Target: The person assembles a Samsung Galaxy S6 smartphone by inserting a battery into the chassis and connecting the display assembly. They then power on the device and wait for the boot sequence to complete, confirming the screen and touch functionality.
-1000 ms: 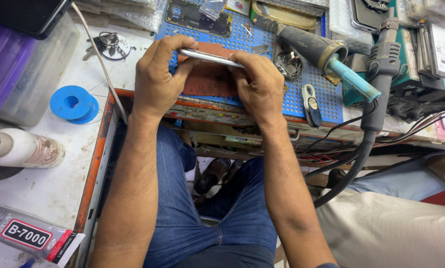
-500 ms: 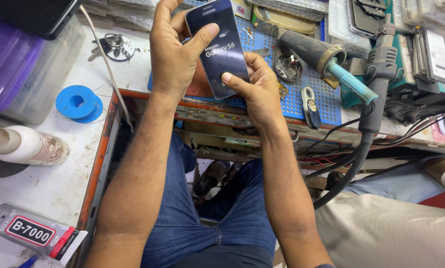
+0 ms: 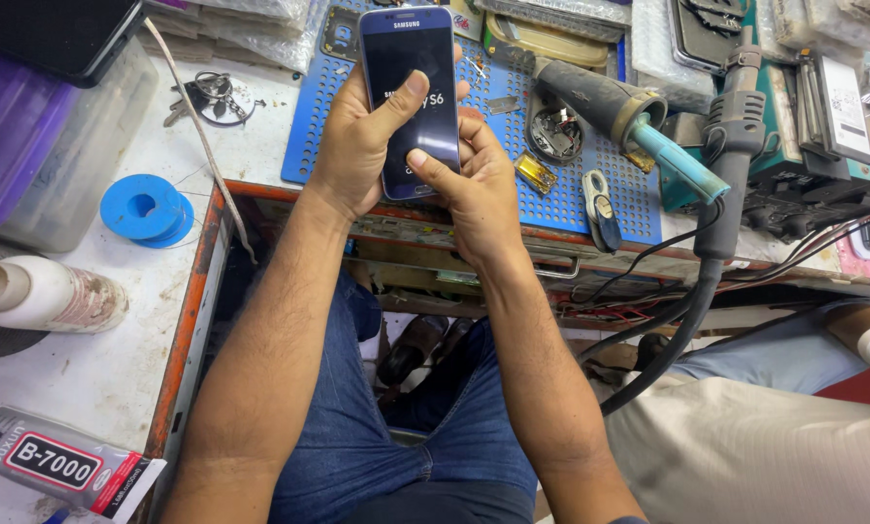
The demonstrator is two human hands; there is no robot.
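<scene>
A dark blue smartphone (image 3: pixel 408 53) stands upright in front of me, its glossy back facing me. My left hand (image 3: pixel 357 146) wraps its left edge, with the thumb laid across the back. My right hand (image 3: pixel 479 189) holds the lower right part, thumb pressing near the bottom of the back. Both hands hover over the near edge of a blue perforated work mat (image 3: pixel 571 180) on the bench.
On the mat lie a hot-air gun with a teal nozzle (image 3: pixel 629 112), small tweezers and parts. A blue solder spool (image 3: pixel 144 207), a white bottle (image 3: pixel 42 296), a glue tube (image 3: pixel 52 461), keys (image 3: pixel 212 95) and plastic boxes sit left. Another person's leg (image 3: pixel 774 437) is at right.
The phone was held flat and edge-on over the mat, then was tipped up so its back faces me. Both hands rose slightly and the thumbs shifted onto the back.
</scene>
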